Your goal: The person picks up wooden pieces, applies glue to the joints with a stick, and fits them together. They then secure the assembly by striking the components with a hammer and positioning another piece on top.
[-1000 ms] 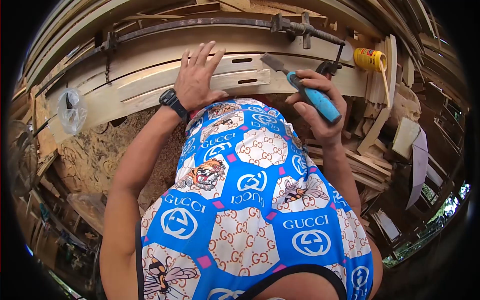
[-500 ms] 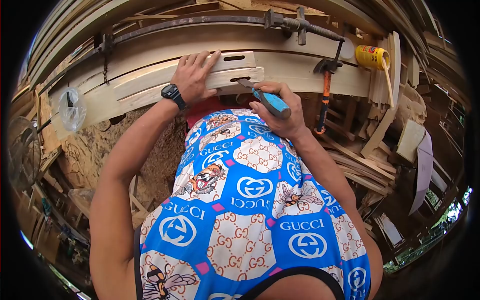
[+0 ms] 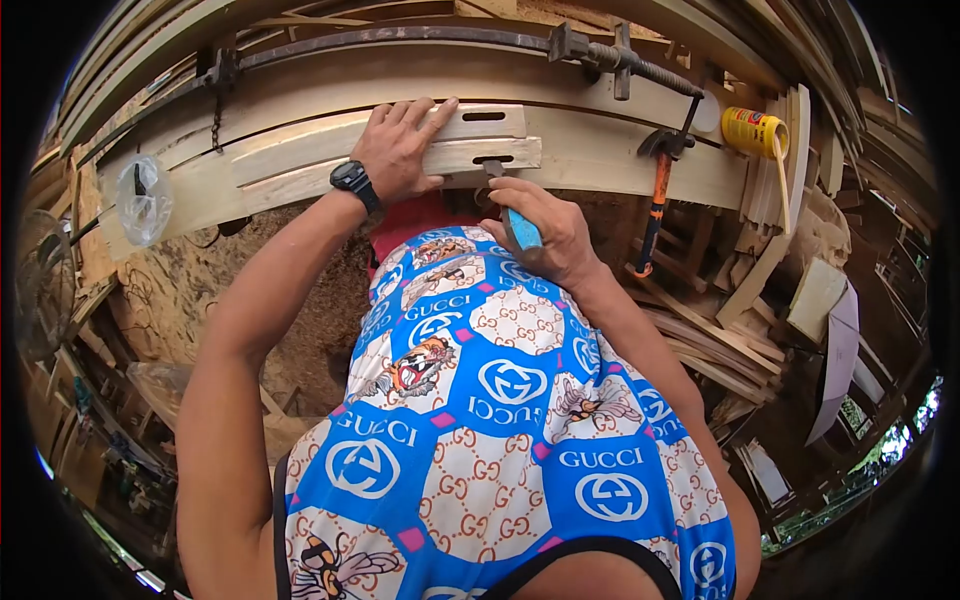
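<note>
Two pale wooden strips lie side by side on a broad board [image 3: 650,165]. The far strip [image 3: 380,128] and the near strip [image 3: 310,168] each have a narrow slot near the right end. My left hand [image 3: 402,150] rests flat across both, fingers spread, a watch on its wrist. My right hand [image 3: 552,235] wraps round the blue handle of a chisel [image 3: 522,232]. The chisel's blade points away from me, its tip right at the near strip's slot. Part of the handle is hidden by my fingers.
A long bar clamp [image 3: 400,38] runs along the board's far side. To the right are a hammer [image 3: 660,185] with an orange-and-black handle and a yellow container [image 3: 755,132] with a stick in it. A clear plastic bag [image 3: 145,200] hangs at the left; scrap wood [image 3: 710,345] is piled lower right.
The chisel has swung from a leftward slant to pointing more straight away from me, as my right hand turned and drew slightly left. My left hand stays on the strips.
</note>
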`<state>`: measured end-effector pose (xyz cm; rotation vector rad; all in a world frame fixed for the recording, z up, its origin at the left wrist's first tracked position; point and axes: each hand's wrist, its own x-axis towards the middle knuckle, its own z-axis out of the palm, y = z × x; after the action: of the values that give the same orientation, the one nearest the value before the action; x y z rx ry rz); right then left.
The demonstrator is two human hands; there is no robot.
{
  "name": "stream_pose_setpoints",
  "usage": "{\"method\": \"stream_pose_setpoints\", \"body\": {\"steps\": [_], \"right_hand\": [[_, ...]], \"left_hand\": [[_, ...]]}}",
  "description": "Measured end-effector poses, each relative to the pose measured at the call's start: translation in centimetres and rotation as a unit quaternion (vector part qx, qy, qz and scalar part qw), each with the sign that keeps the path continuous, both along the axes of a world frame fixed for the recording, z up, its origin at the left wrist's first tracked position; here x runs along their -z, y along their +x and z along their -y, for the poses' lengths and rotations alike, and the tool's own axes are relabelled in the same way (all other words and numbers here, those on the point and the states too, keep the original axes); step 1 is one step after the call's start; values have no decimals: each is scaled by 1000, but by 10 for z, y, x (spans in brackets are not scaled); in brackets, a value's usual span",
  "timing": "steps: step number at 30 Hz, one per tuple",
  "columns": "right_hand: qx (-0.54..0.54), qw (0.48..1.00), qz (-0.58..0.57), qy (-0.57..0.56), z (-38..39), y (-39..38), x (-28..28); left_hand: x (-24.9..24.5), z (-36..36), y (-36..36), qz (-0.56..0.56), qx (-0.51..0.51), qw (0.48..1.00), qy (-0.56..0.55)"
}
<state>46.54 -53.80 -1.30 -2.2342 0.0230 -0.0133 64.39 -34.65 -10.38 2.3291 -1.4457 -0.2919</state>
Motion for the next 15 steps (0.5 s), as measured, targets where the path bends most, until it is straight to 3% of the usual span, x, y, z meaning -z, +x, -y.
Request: {"method": "stream_pose_setpoints", "body": {"steps": [5, 9, 15], "right_hand": [[78, 996, 48, -20, 5, 1, -7], [69, 996, 47, -8, 15, 1, -20], [24, 998, 48, -12, 10, 3, 5]], "left_hand": [[1, 2, -2, 1, 1, 1000, -4], [4, 2, -3, 0, -3, 1000, -12], [8, 2, -3, -2, -4, 1000, -8]]}}
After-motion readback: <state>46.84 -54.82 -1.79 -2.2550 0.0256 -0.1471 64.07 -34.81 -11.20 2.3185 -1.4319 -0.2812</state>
